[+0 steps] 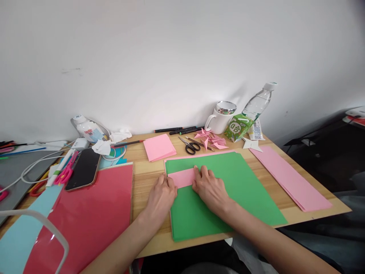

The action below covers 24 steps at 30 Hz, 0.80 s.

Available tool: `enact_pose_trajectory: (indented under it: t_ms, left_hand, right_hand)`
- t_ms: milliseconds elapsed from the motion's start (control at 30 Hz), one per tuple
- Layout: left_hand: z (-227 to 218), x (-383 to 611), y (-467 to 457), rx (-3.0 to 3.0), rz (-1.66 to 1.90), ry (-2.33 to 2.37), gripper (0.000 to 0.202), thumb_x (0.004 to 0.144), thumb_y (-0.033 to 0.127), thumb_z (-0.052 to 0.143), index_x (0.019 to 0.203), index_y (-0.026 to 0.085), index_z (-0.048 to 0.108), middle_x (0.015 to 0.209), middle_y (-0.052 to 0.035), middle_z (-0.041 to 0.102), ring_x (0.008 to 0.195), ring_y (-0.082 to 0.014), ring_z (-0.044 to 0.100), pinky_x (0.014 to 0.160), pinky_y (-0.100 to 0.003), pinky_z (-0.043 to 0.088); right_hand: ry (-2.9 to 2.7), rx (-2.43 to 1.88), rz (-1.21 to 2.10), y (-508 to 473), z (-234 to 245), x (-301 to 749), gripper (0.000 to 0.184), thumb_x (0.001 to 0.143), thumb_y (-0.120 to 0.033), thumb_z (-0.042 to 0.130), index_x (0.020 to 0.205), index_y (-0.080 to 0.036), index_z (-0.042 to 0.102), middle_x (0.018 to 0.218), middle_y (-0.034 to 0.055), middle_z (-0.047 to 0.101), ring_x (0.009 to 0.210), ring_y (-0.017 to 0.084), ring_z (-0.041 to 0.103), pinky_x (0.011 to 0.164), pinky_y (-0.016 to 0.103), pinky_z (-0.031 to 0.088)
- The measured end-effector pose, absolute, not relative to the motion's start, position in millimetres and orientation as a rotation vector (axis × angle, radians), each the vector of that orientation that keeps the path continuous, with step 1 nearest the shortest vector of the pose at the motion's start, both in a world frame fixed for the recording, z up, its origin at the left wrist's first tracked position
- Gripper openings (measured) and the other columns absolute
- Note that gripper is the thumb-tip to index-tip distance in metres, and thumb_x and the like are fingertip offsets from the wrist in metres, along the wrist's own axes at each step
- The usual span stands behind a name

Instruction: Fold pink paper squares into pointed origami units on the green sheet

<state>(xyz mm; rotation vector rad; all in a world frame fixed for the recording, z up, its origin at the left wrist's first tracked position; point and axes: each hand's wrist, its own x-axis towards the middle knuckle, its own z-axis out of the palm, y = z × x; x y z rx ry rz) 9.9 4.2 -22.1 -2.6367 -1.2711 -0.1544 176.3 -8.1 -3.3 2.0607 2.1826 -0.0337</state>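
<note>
A folded piece of pink paper (182, 178) lies across the upper left of a stack of green paper (251, 201). At its left end, my left hand (163, 192) is closed with curled fingers gripping the edge. My right hand (210, 186) is closed at the other end, its fingertips pressing the paper down. Behind the green stack are a pile of square pink paper (159, 147), black-handled scissors (190, 145) and several small folded pink paper pieces (211, 139).
A white mug (221, 120), green carton (238, 128) and clear bottle (259, 102) stand by the wall. Pink strips (291, 179) lie at right. On the left are a red folder (97, 213), phone (84, 169), pink scissors (67, 170) and white cable (48, 220).
</note>
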Motion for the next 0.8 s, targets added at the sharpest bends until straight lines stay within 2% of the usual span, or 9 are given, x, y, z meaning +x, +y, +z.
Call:
enact_pose_trajectory:
  t_ms: [167, 233, 300, 400, 467, 633, 800]
  left_hand:
    - [-19.5, -1.5, 11.4, -2.724, -0.372, -1.326, 0.017, 0.090, 0.016, 0.043, 0.081, 0.014, 0.057, 0.077, -0.0090, 0.063, 0.078, -0.0233, 0.059, 0.066, -0.035, 0.052]
    - [-17.8, -7.4, 15.3, -2.746, -0.491, -1.431, 0.015, 0.091, 0.021, 0.045, 0.084, 0.016, 0.057, 0.075, -0.0057, 0.063, 0.077, -0.0216, 0.058, 0.064, -0.033, 0.051]
    - [-17.0, -11.7, 18.9, -2.759, -0.633, -1.533, 0.012, 0.087, 0.026, 0.055, 0.094, 0.016, 0.058, 0.083, -0.0056, 0.065, 0.082, -0.0219, 0.059, 0.068, -0.033, 0.051]
    - [-18.6, -13.5, 22.4, -2.847, -0.731, -1.501, 0.050, 0.070, 0.033, 0.075, 0.112, 0.015, 0.055, 0.117, -0.0124, 0.060, 0.104, -0.0267, 0.055, 0.083, -0.041, 0.050]
    - [-20.4, -12.5, 23.2, -2.927, -0.714, -1.421, 0.061, 0.063, 0.038, 0.079, 0.114, 0.016, 0.056, 0.124, -0.0143, 0.056, 0.110, -0.0291, 0.052, 0.088, -0.045, 0.049]
    - [-22.0, -12.4, 24.9, -2.979, -0.765, -1.316, 0.042, 0.073, 0.035, 0.072, 0.110, 0.017, 0.060, 0.111, -0.0110, 0.063, 0.103, -0.0257, 0.055, 0.084, -0.045, 0.052]
    - [-21.5, -15.2, 27.7, -2.985, -0.780, -1.198, 0.027, 0.079, 0.033, 0.065, 0.099, 0.016, 0.064, 0.109, -0.0113, 0.066, 0.102, -0.0254, 0.055, 0.083, -0.044, 0.053]
  right_hand:
    - [2.212, 2.015, -0.127, -1.4, 2.9, 177.2, 0.038, 0.092, -0.016, 0.039, 0.127, -0.004, 0.045, 0.107, 0.0188, 0.055, 0.087, 0.025, 0.063, 0.055, 0.028, 0.050]
    - [2.221, 1.978, -0.221, 4.6, 9.5, 182.1, 0.030, 0.092, -0.017, 0.042, 0.118, -0.006, 0.052, 0.106, 0.0174, 0.056, 0.083, 0.023, 0.064, 0.059, 0.029, 0.049]
    - [2.241, 1.921, -0.345, 13.2, 17.9, 189.7, 0.023, 0.091, -0.022, 0.048, 0.107, -0.008, 0.057, 0.103, 0.0147, 0.057, 0.080, 0.023, 0.065, 0.064, 0.030, 0.047]
    - [2.300, 1.907, -0.459, 29.3, 28.4, 202.3, 0.035, 0.081, -0.029, 0.065, 0.111, -0.012, 0.056, 0.107, 0.0130, 0.056, 0.087, 0.024, 0.062, 0.070, 0.031, 0.045]
    - [2.368, 1.868, -0.562, 39.5, 30.2, 208.2, 0.043, 0.073, -0.030, 0.072, 0.110, -0.015, 0.057, 0.108, 0.0104, 0.055, 0.088, 0.023, 0.061, 0.072, 0.031, 0.044]
    - [2.710, 1.539, -0.847, 53.4, 17.7, 212.2, 0.060, 0.057, -0.031, 0.083, 0.110, -0.019, 0.057, 0.107, 0.0059, 0.052, 0.099, 0.022, 0.053, 0.079, 0.029, 0.043]
    - [2.839, 1.420, -1.047, 53.4, 8.5, 215.3, 0.057, 0.059, -0.033, 0.082, 0.110, -0.021, 0.059, 0.106, 0.0042, 0.051, 0.102, 0.022, 0.050, 0.086, 0.031, 0.042]
